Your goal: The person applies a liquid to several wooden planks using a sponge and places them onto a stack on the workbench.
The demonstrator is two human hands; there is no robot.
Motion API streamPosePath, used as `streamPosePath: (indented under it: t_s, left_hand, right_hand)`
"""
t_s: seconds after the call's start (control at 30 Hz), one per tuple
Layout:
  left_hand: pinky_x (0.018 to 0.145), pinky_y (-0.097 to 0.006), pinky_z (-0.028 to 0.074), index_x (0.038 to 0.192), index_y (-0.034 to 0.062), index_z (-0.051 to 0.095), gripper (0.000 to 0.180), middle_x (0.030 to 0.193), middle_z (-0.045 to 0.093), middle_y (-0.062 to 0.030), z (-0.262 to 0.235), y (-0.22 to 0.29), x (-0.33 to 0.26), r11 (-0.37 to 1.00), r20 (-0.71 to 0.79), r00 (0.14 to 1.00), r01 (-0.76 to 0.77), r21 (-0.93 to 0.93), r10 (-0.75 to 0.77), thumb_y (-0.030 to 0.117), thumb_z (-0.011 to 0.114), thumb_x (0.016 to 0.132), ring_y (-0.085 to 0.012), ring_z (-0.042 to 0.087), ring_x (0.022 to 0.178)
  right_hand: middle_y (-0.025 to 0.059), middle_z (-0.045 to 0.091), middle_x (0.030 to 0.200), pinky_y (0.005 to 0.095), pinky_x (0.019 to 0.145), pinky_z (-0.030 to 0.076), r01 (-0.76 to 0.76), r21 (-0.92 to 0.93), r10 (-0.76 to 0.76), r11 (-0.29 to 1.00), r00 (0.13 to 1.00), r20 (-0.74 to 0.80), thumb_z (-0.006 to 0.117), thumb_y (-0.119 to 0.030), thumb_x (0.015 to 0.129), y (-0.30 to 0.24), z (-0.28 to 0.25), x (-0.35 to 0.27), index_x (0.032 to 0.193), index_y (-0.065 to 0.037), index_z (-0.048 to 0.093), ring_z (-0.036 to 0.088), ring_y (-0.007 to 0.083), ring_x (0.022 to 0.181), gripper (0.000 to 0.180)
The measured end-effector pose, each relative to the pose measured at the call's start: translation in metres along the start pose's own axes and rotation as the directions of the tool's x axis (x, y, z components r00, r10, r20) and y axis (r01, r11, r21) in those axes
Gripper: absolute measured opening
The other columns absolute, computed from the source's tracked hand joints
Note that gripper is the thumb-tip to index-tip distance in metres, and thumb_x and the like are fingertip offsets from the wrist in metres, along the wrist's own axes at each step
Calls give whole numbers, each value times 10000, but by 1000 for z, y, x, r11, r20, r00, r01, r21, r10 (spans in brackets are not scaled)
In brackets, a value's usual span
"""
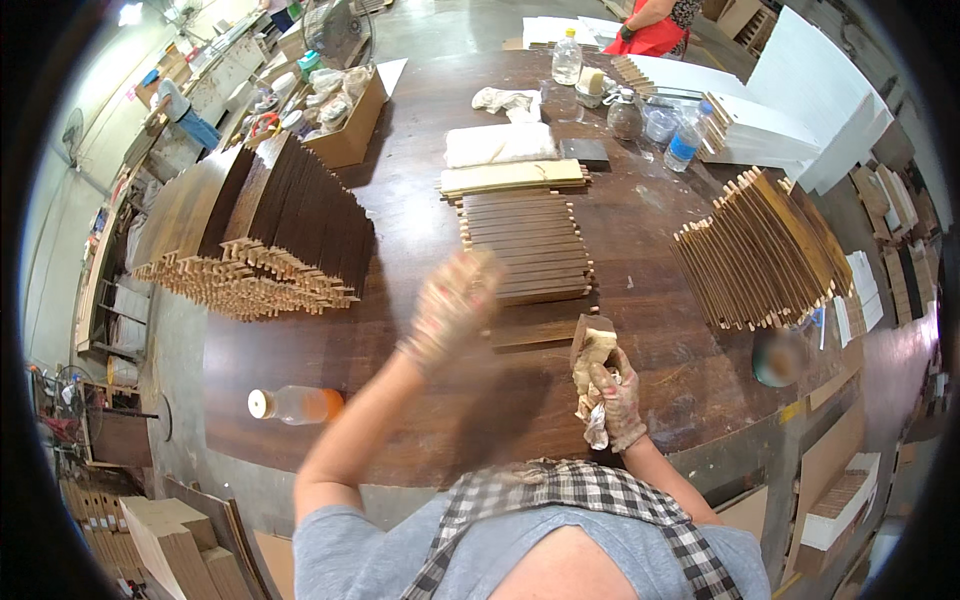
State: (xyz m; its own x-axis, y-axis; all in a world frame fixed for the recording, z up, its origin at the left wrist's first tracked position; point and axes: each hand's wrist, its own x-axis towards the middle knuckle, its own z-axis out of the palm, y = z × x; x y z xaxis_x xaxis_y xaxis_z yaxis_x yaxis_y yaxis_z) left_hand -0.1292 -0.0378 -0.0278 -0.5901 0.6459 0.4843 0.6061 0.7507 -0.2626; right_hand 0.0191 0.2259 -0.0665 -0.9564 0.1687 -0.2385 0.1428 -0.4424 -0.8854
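Observation:
My left hand [447, 315], in a stained light glove, is blurred by motion at the left ends of a row of dark wooden slats [528, 248]. Its fingers do not show clearly. The slats lie side by side, with pale dowel pegs sticking out at their ends. A separate dark slat [545, 328] lies nearer to me. Right of it, my gloved right hand [624, 402] is closed around a crumpled, yellowish-stained cloth [598, 348]. A flat brown piece [580, 340] shows along the cloth's left side; its kind is unclear.
Tall stacks of pegged slats [300, 215] stand left, with another bundle [755, 255] right. A bottle of orange liquid [295, 404] lies at front left. Behind the row are a yellowish strip [515, 178], a folded white cloth [500, 146], several bottles [567, 60] and a filled carton [350, 140].

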Motion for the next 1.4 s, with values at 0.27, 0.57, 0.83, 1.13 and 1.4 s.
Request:
streamPosePath:
  t_s: [0.27, 0.57, 0.83, 1.13, 1.4]
  left_hand:
    - [931, -474, 469, 1273, 56, 578, 519, 1255, 556, -146, 24, 96, -8, 861, 339, 935, 256, -440, -106, 237, 711, 806, -335, 535, 1164]
    - [813, -470, 504, 1048, 27, 636, 501, 1052, 585, -164, 17, 102, 13, 870, 468, 875, 323, -373, -125, 422, 760, 766, -338, 583, 1009]
    - [934, -447, 496, 1336, -6, 534, 669, 1190, 622, -200, -7, 75, -57, -171, 693, 717, 675, -717, -74, 451, 692, 874, -323, 588, 1107]
    - [837, -398, 564, 1408, 64, 480, 824, 1239, 620, -118, -52, 79, -70, -999, 727, 687, 16, -48, -24, 731, 302, 958, -235, 640, 1042]
    - [999, -400, 473, 1480, 70, 410, 824, 1356, 553, -113, -73, 101, -74, -980, 717, 692, 76, -186, -82, 710, 317, 970, -246, 567, 1169]
  right_hand:
    - [5, 624, 872, 226, 470, 525, 4, 134, 5, 991, 998, -65, 612, -89, 944, -12, -13, -15, 1273, -66, 544, 590, 74, 586, 336]
    - [-6, 608, 809, 244, 448, 457, 22, 56, -20, 998, 999, -35, 690, -143, 932, -15, 4, -13, 1114, -92, 583, 547, 72, 563, 217]
    - [3, 632, 898, 230, 469, 482, 63, 72, -61, 995, 998, -27, 725, -137, 909, -22, -7, -15, 1143, -75, 596, 582, 63, 613, 274]
    - [32, 642, 941, 238, 484, 486, 112, -92, -88, 989, 968, 236, 686, -15, 885, -42, 51, -10, 1391, -94, 520, 575, 89, 612, 539]
    - [97, 683, 1101, 266, 727, 554, 565, -495, -300, 660, 802, 517, 782, -104, 792, -99, 58, 12, 1353, -18, 567, 662, 136, 853, 606]
